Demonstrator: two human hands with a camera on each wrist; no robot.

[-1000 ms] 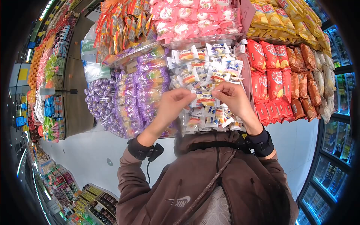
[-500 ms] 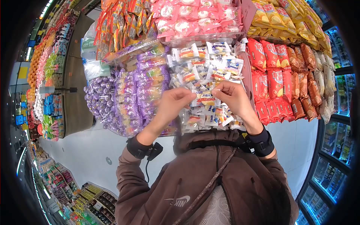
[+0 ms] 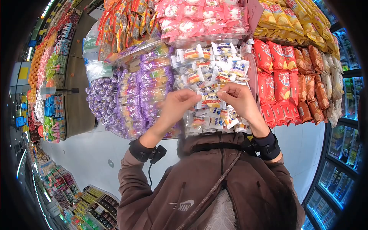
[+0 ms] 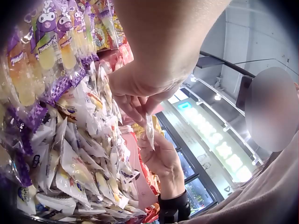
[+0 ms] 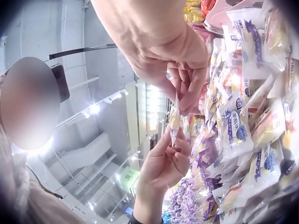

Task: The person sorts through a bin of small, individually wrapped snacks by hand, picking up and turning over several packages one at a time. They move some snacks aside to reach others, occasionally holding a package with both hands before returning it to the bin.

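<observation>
A small white snack packet (image 3: 210,99) with blue and yellow-red print is stretched flat between both hands in the head view. My left hand (image 3: 178,106) pinches its left end between thumb and fingers. At the other end, my right hand (image 3: 240,102) pinches it the same way. Edge on, the packet (image 4: 150,132) appears thin in the left wrist view, and in the right wrist view the packet (image 5: 174,119) spans the gap between the two hands. Just beneath lies a bin of similar white packets (image 3: 191,76), partly covered by the hands.
Purple-wrapped jelly packs (image 3: 155,78) and a heap of purple lollipops (image 3: 101,97) lie to the left. Red packets (image 3: 264,88) stand on the right behind a pink divider (image 3: 251,71). Behind are pink bags (image 3: 203,17) and yellow bags (image 3: 283,17).
Both hands keep their pinch on the packet and stay almost in place. The view shifts very slightly; nothing has been let go or opened.
</observation>
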